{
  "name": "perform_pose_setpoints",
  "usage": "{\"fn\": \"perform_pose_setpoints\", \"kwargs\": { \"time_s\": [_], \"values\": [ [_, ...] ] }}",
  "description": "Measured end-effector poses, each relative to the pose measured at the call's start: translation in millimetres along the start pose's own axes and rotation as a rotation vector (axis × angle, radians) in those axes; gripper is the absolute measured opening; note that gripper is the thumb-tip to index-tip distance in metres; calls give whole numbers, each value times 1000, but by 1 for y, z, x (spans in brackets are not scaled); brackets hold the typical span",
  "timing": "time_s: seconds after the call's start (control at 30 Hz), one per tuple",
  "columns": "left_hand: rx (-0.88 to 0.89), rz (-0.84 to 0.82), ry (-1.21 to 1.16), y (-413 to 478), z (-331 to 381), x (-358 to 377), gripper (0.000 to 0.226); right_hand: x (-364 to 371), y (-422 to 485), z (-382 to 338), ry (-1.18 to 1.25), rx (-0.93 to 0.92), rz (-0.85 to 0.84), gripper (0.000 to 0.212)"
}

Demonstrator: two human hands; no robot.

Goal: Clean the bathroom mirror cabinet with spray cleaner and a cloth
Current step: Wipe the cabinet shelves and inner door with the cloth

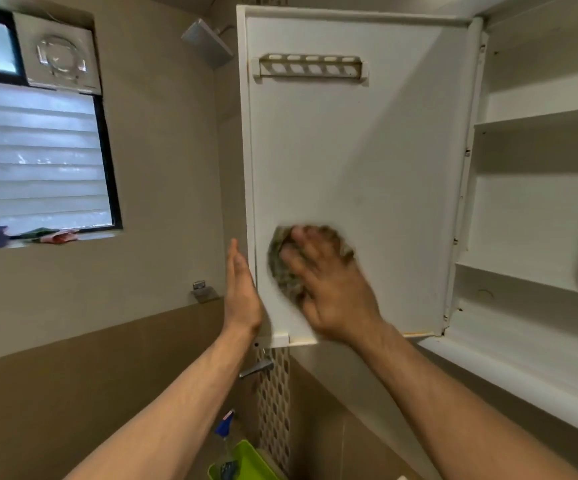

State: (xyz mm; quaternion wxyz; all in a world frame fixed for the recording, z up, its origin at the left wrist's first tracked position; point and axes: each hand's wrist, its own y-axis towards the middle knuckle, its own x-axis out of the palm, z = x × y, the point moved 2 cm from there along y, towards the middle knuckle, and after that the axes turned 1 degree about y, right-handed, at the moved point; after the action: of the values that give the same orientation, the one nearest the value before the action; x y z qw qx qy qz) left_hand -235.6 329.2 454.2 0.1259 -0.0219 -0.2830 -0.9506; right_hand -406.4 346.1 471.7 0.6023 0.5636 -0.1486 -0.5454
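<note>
Here, from the head view, the right hand (329,289) presses a cloth (277,268) with spread fingers low on the open door (349,150) of the cabinet (540,116). The left hand (240,289), flat with straight fingers, braces the door's edge. A spray bottle (225,424) stands below.

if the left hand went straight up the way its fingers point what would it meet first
Nothing close, it seems: the left hand points up beside the free edge of the cabinet door. The shower head lies in that line, though probably farther back.
</note>
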Motion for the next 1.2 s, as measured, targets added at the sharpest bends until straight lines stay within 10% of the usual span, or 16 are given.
{"fn": "perform_pose_setpoints", "kwargs": {
  "time_s": [0.1, 0.47, 0.73, 0.93, 1.07, 1.2],
  "values": [
    [71, 55, 76, -5, 3, -1, 72, 5, 23, -17, 14, 385, 148, 72],
    [943, 31, 1225, -43, -23, -13, 78, 30, -90, -3, -35, -27, -81, 77],
    [1022, -119, 1175, -46, -24, -22, 75, 15, -98, -28, 58, 1270, 243, 70],
    [901, -86, 748, -47, -18, -4, 72, 43, -99, -122, 198, 534, -160, 97],
    [942, -73, 850, -48, -17, -9, 70, 24, -107, -86, 163, 193, -323, 78],
    [1000, -105, 1087, -49, -19, -4, 75, -17, -156, -7, -60, 331, -312, 74]
  ]
}}
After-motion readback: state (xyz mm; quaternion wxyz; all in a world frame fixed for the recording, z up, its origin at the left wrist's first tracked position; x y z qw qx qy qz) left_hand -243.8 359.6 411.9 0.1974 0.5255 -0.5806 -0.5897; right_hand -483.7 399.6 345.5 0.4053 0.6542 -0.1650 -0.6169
